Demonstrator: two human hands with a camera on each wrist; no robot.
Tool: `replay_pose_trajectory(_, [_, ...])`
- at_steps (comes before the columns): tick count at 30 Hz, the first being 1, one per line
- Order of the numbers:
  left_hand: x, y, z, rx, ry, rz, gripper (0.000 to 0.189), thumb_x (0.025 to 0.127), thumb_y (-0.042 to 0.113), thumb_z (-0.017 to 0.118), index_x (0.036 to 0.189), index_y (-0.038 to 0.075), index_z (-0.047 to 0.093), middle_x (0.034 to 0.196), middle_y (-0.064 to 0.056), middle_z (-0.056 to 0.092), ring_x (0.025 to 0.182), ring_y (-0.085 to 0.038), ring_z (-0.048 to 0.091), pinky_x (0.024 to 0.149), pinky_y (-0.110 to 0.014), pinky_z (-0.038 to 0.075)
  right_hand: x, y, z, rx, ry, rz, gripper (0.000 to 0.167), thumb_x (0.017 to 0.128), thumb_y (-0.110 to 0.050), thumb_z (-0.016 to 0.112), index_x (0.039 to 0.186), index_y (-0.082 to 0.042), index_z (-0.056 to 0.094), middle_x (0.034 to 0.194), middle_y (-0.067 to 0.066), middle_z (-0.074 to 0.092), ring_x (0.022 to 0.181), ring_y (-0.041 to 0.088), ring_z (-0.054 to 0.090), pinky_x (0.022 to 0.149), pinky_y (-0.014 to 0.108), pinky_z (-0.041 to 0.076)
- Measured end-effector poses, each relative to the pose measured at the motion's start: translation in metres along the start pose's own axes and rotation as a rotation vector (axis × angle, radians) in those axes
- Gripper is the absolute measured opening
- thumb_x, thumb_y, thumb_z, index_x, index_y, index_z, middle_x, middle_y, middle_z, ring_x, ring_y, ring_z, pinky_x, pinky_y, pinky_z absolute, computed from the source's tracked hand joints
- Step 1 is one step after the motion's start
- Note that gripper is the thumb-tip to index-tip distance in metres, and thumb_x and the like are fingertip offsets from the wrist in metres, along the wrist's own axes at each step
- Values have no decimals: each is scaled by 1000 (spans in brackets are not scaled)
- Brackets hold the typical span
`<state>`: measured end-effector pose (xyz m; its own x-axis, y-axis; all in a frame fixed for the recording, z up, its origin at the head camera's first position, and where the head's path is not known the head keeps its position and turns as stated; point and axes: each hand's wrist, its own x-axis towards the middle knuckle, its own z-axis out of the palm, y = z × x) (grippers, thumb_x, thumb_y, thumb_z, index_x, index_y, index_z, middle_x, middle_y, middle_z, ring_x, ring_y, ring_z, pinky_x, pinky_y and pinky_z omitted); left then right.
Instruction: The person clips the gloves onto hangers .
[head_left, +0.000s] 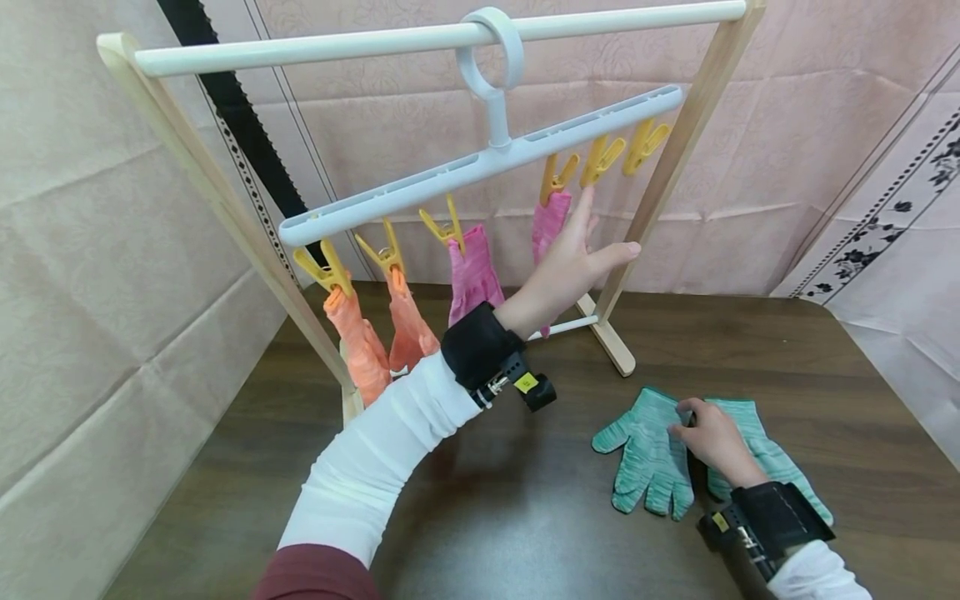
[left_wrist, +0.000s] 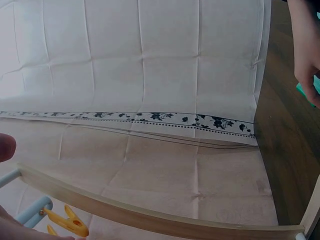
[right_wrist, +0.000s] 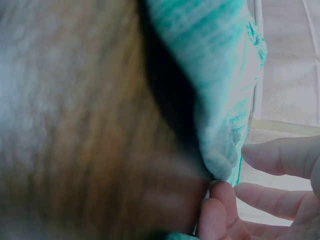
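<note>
My left hand [head_left: 570, 258] is raised, index finger and thumb extended, with the index fingertip at or close to a yellow clip [head_left: 600, 160] under the light-blue hanger [head_left: 420, 187]. Another yellow clip [head_left: 645, 148] hangs at the hanger's right end; both hold nothing. In the left wrist view, a yellow clip [left_wrist: 70, 222] shows beside the blue hanger end. Down on the table, my right hand [head_left: 716, 442] is between two green gloves, at the edge of the left glove [head_left: 652, 454]. The right glove [head_left: 765, 442] lies partly under it. In the right wrist view, thumb and fingertips stand apart beside the glove fabric [right_wrist: 220, 100].
The tilted hanger hooks over a white rod [head_left: 315, 48] on a wooden stand [head_left: 675, 158]. Clipped from it are orange cloth pieces [head_left: 360, 350] and pink ones [head_left: 474, 271], their kind unclear. Pale patterned cloth [head_left: 750, 167] backs the brown table [head_left: 540, 517].
</note>
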<state>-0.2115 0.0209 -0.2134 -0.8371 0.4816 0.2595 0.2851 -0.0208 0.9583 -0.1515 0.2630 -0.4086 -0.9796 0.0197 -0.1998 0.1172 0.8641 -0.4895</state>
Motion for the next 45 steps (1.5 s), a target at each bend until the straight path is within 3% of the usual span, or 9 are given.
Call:
replay_pose_trajectory(9, [15, -5, 7, -14, 79, 27, 93, 82, 16, 58, 140, 16, -14, 147, 9, -15, 133, -2, -10, 110, -35, 0, 1, 1, 0, 11, 0, 5, 43, 83, -16, 58, 113, 12, 47, 107, 32, 49, 80, 29, 48, 61, 35, 42])
replay_pose_trajectory(23, [33, 0, 8, 1, 161, -10, 97, 80, 20, 61, 140, 16, -15, 147, 7, -17, 133, -3, -9, 110, -32, 2, 0, 0, 0, 9, 9, 6, 42, 82, -15, 58, 113, 12, 48, 108, 33, 48, 81, 30, 48, 61, 35, 41])
replay_pose_trajectory(32, [45, 7, 12, 95, 222, -97, 98, 80, 28, 61, 140, 21, -16, 146, 10, -19, 133, -4, -11, 110, -31, 5, -1, 1, 1, 15, 9, -3, 42, 83, -15, 58, 113, 11, 48, 108, 32, 49, 79, 28, 49, 60, 33, 41])
replay_pose_trajectory(38, [50, 7, 12, 82, 282, -104, 98, 79, 27, 63, 141, 18, -13, 147, 9, -14, 134, -3, -6, 109, -25, 7, -1, 1, 1, 18, 13, -5, 42, 83, -15, 58, 114, 12, 47, 106, 31, 50, 77, 27, 49, 59, 33, 40])
replay_pose_trajectory(42, [52, 5, 10, 86, 302, -105, 97, 78, 25, 63, 141, 17, -11, 149, 7, -6, 134, -9, 16, 105, -23, 23, -1, 2, 1, 22, 10, -2, 43, 83, -15, 58, 114, 12, 47, 104, 30, 51, 76, 26, 50, 58, 33, 40])
replay_pose_trajectory(45, [53, 3, 8, 93, 315, -103, 96, 79, 23, 62, 141, 16, -9, 149, 6, 0, 125, -11, 34, 98, -23, 33, -1, 2, 1, 22, 14, -6, 42, 83, -14, 57, 115, 12, 47, 106, 30, 50, 77, 27, 50, 59, 32, 41])
